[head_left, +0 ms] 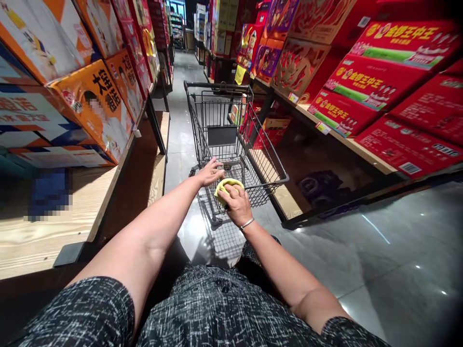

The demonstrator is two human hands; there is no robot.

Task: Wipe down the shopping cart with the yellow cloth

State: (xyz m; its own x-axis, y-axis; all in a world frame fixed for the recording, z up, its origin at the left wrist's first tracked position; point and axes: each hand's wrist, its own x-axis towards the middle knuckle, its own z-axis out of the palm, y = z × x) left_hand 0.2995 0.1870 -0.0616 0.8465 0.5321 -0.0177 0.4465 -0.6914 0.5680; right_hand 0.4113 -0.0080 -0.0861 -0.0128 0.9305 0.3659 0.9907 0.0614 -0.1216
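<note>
- While the right hand (238,204) bends its fingers over a folded yellow cloth (229,183), gripping it, the cloth lies at the near end of a black wire shopping cart (265,184), by the top rim.
- The left hand (211,172) is loosely spread, palm down and holding nothing, just beside the cloth at the cart's near left corner; whether it touches the rim cannot be told.
- A thin light-coloured bracelet (247,223) circles the right wrist.
- The cart stands in an aisle, its handlebar (217,86) at the far end and a dark rectangular panel (222,136) below that.
- To the left, orange cartons (92,106) sit on a wooden shelf (43,248).
- To the right, red cartons (365,82) are stacked above a glossy grey floor (340,255).
</note>
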